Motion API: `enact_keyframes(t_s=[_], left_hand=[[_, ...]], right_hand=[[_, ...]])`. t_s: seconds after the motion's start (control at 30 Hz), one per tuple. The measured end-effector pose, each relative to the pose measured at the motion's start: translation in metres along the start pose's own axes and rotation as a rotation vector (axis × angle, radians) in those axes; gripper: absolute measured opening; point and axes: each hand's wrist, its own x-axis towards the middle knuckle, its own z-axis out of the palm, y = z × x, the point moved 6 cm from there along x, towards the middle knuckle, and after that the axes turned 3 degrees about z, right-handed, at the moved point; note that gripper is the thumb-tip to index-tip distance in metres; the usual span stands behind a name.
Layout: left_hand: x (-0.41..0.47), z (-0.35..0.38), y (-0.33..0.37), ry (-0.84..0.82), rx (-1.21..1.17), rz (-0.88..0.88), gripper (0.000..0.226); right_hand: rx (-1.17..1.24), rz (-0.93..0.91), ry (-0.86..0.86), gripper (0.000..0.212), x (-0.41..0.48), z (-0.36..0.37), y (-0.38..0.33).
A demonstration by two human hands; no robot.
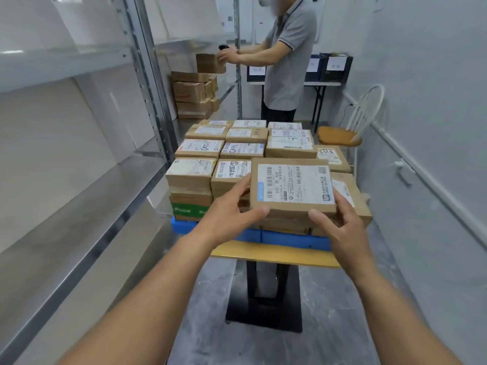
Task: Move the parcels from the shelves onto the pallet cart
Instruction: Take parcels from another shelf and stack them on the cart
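The blue pallet (290,239) lies on the yellow deck of the cart (263,252) at the centre of the frame and carries a block of brown parcels (200,148), stacked several layers deep. On top, eleven labelled parcels show in three columns: four on the left, four in the middle and three on the right. Two more sit lower along the right edge of the block.

At the near right corner of this block is one flat parcel (292,185) with a large white label, gripped at both ends. The left hand (232,214) holds its left end, fingers (243,184) curled up along the side and the thumb pressed on the near face. The right hand (342,225) holds the right end the same way, fingers (340,197) wrapped round the far edge and the thumb on the near face. Whether the parcel already rests on the parcels beneath it cannot be told.

The metal shelves (79,180) run along the left of the frame. Farther back, at upper centre, one bay holds a pile of brown boxes (191,92), too blurred to count. Another person (287,61) stands beyond the cart, holding one box (208,63) at that bay.

Behind that person, a counter (324,84) carries three dark bins (337,67) with white labels; their contents are not visible. One white chair (340,135) with a wooden seat stands at the right wall.
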Motion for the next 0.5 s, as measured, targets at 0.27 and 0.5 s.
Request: enact_keyframes(t_s=[0.27,0.5], left_hand=[[0.107,0.017,0.016,-0.075,0.209,-0.013,0.064],[0.144,0.032,-0.019,-0.099,0.262,-0.119,0.070]], right_hand=[[-0.049,0.023,0.049,0.048,0.088,-0.033,0.015],[-0.110,0.118,-0.003,0.051,0.123,-0.021,0.059]])
